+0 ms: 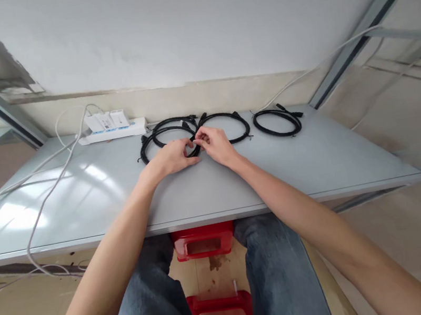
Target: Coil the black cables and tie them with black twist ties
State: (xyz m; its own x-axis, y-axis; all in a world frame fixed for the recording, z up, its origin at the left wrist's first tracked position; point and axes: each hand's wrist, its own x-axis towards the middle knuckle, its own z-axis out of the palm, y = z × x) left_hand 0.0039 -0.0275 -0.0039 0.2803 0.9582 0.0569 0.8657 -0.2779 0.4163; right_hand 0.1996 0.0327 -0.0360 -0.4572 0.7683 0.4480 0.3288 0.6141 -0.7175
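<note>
Several coiled black cables lie at the back of a grey table (239,185). My left hand (174,158) rests on the right edge of the leftmost coil (152,140), fingers curled round its strand. My right hand (214,143) pinches the same spot from the right, fingertips together on the cable where the leftmost coil meets the middle coil (234,121). A further coil (277,121) lies apart to the right, untouched.
A white power strip (112,130) with white plugs sits at the back left, its white cords (51,188) trailing over the table's left side. Red plastic bins (203,241) stand on the floor under the table between my knees. Metal frame bars slope at both sides.
</note>
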